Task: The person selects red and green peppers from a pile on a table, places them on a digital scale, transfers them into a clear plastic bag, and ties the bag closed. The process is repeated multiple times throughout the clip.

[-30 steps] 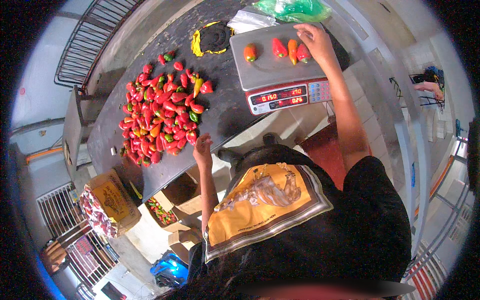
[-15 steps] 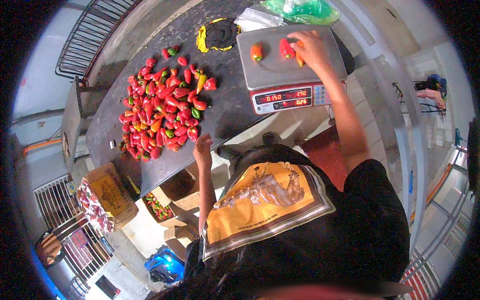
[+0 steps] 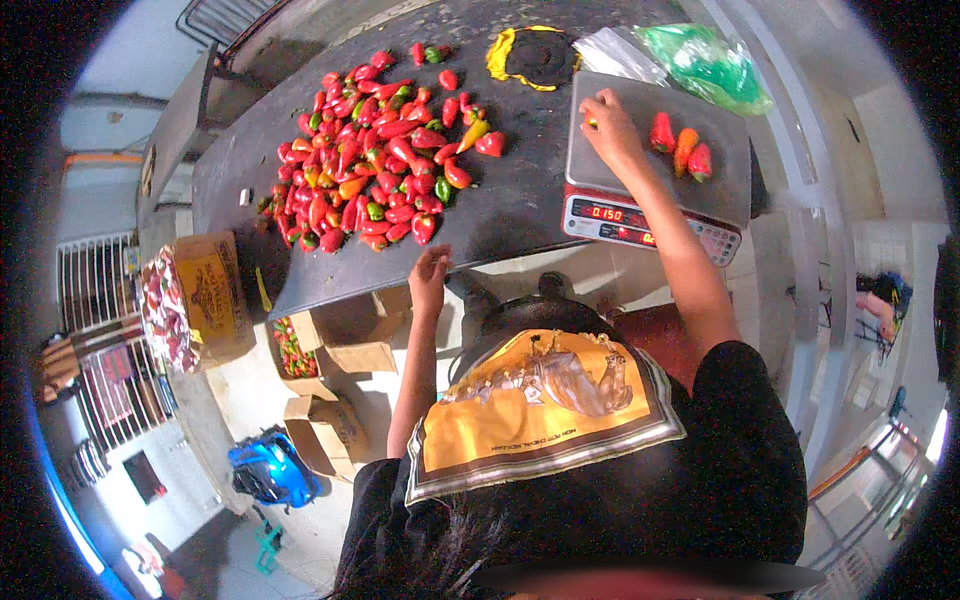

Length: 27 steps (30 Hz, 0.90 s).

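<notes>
Peppers (image 3: pixel 686 150), two red with an orange one between them, lie uncovered as a slanting group on the right half of the scale pan (image 3: pixel 728 145), at the upper right of the frame. On the pan's left part, the right hand (image 3: pixel 610 130) bends over a spot where a sliver of yellow-green (image 3: pixel 592 122) shows by the fingers, probably the single orange pepper; whether they pinch it or only rest over it, I cannot tell.

Half a second ago that hand was above the right-hand group; now it has crossed to the left of the pan and left those three in plain sight. Attention seems to have passed from the group to the lone pepper, with all the handling still on the scale.

Below the pan, the display panel (image 3: pixel 607 214) glows red. Left of centre, the large pepper pile (image 3: pixel 370 165) spreads over the dark table (image 3: pixel 525 190). The left hand (image 3: pixel 430 272) hangs by the table's near edge, fingers loosely bent, nothing visibly held.

Farther out, a green plastic bag (image 3: pixel 705 65) and a yellow-and-black cloth (image 3: pixel 535 57) lie along the top; cardboard boxes (image 3: pixel 362 358) stand at lower left.
</notes>
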Tool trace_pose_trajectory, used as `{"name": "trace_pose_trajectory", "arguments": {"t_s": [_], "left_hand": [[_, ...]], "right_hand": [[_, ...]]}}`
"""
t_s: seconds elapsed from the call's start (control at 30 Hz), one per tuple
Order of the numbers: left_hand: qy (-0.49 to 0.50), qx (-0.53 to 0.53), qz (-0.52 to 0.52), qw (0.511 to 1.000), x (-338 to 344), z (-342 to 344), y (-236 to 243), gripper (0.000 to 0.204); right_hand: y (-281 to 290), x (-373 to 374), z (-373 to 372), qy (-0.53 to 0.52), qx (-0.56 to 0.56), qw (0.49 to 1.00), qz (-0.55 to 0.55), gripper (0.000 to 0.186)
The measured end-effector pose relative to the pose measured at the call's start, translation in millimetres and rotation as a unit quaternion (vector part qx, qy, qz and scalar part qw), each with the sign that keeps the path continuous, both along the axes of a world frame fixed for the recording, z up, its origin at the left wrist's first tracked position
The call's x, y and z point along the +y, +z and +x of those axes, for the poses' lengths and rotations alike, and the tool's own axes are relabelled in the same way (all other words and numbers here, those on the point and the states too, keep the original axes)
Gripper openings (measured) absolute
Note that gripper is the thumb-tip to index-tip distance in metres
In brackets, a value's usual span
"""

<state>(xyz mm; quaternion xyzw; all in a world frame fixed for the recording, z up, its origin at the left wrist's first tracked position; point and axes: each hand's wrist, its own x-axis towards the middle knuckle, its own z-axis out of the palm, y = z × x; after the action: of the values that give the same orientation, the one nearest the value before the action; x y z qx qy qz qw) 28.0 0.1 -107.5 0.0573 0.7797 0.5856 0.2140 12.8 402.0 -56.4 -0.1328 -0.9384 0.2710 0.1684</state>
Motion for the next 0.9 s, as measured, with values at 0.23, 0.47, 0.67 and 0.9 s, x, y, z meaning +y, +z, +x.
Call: {"name": "trace_pose_trajectory", "arguments": {"t_s": [0.23,0.47,0.67,0.9], "left_hand": [[0.082,-0.285,0.350,0.889,39.9,-23.0,48.9,0.059],[0.104,-0.061,0.227,0.966,12.1,-120.3,57.8,0.040],[0.023,0.274,-0.165,0.947,-44.6,-234.8,29.8,0.042],[0.006,0.320,-0.233,0.918,-68.9,-189.4,17.6,0.041]], "right_hand": [[32.6,-177.6,2.3,0.293,0.052,0.933,-0.202,0.045],[26.7,-198.2,15.3,0.281,0.022,0.928,-0.243,0.055],[-1.4,-154.2,9.1,0.087,-0.085,0.960,-0.253,0.017],[-45.3,-121.3,-126.3,-0.003,0.007,0.992,-0.129,0.017]]}}
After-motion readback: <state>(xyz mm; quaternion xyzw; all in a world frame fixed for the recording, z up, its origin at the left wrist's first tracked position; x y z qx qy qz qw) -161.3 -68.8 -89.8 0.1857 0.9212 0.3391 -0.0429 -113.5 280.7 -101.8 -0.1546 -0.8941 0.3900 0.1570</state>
